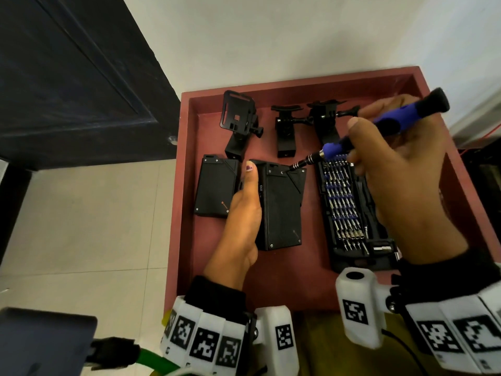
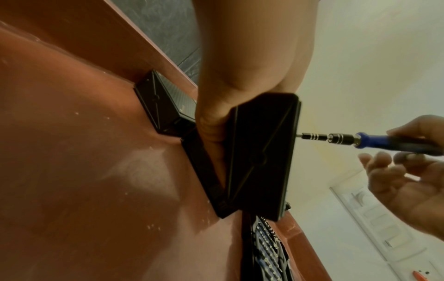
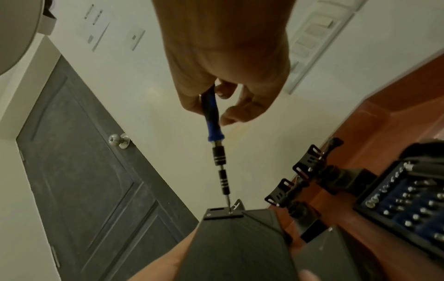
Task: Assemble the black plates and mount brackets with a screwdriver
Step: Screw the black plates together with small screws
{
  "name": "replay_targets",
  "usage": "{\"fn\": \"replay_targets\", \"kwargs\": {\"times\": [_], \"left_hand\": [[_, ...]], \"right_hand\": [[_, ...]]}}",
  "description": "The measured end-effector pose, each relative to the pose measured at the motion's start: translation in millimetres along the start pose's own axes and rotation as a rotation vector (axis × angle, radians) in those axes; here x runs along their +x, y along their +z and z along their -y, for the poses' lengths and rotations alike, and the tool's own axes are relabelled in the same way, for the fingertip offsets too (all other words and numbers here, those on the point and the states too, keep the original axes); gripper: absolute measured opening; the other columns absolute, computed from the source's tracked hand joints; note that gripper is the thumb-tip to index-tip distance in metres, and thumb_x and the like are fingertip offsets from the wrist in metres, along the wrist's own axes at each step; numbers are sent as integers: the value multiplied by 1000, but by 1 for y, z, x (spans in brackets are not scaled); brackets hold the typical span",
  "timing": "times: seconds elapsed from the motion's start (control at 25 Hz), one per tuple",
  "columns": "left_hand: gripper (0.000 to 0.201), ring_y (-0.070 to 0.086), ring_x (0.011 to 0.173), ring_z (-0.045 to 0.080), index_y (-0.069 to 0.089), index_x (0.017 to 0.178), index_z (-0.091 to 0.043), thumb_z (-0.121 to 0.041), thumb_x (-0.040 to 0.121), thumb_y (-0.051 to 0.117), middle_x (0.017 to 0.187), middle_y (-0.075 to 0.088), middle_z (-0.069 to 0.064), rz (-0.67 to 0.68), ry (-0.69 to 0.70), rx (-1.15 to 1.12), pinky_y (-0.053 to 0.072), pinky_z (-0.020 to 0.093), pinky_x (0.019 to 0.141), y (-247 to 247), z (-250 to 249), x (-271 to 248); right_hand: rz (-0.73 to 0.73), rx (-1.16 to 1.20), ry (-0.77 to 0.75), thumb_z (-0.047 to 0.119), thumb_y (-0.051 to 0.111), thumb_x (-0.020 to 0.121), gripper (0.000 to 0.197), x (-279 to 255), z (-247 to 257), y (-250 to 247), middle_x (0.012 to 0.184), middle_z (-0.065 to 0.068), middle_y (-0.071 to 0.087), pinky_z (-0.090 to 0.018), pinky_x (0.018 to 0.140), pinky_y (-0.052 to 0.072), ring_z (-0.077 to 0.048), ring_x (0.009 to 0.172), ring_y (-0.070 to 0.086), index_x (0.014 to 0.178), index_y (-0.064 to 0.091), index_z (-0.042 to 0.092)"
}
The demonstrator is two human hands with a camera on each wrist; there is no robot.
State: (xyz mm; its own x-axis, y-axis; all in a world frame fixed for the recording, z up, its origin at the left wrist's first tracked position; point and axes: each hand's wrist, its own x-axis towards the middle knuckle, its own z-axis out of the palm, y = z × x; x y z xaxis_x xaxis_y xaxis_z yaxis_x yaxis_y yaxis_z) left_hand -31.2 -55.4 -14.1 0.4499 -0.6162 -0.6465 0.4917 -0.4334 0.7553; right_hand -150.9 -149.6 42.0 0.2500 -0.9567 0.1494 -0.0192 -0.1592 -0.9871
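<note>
We saw right hand (image 1: 401, 169) gripping screwdriver (image 1: 385, 123), tip on plate (image 1: 282, 207) screw mid-frame; left hand (image 1: 244, 213) clasped plate.

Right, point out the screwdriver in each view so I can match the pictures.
Head: the screwdriver is upper right, slanting down-left from the right hand to the plate.
Left wrist: screwdriver at mid right, lying level, tip at the plate's edge.
Right wrist: screwdriver in the centre, pointing down onto the plate's top end.
Shared landmark: the bit case, with its rows of bits.
</note>
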Motion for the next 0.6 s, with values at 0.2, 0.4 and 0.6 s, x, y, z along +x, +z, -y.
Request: {"fn": "replay_targets", "kwargs": {"times": [0.2, 0.4, 0.6], "left_hand": [[77, 70, 100, 19, 66, 118, -20, -78, 76, 38, 107, 73, 2, -26, 4, -24, 55, 42, 90, -1, 3, 2], [69, 71, 94, 20, 68, 112, -18, -71, 87, 33, 103, 74, 6, -31, -19, -67, 56, 37, 83, -5, 0, 4], [64, 72, 93, 17, 69, 106, -21, -70, 88, 32, 100, 75, 3, -43, 5, -69, 57, 35, 81, -3, -2, 1]], "right_hand": [[170, 215, 70, 0, 57, 89, 20, 1, 2, 3, 88, -10, 60, -19, 46, 47, -9, 52, 59, 95, 46, 14], [409, 159, 162, -5, 60, 84, 19, 6, 2, -9, 92, -7, 68, -25, 72, 57, -14, 74, 70, 98, 56, 8], [258, -43, 27, 26, 74, 71, 16, 1, 4, -3, 68, 2, 71, -19, 61, 54, -11, 61, 68, 79, 63, 15]]}}
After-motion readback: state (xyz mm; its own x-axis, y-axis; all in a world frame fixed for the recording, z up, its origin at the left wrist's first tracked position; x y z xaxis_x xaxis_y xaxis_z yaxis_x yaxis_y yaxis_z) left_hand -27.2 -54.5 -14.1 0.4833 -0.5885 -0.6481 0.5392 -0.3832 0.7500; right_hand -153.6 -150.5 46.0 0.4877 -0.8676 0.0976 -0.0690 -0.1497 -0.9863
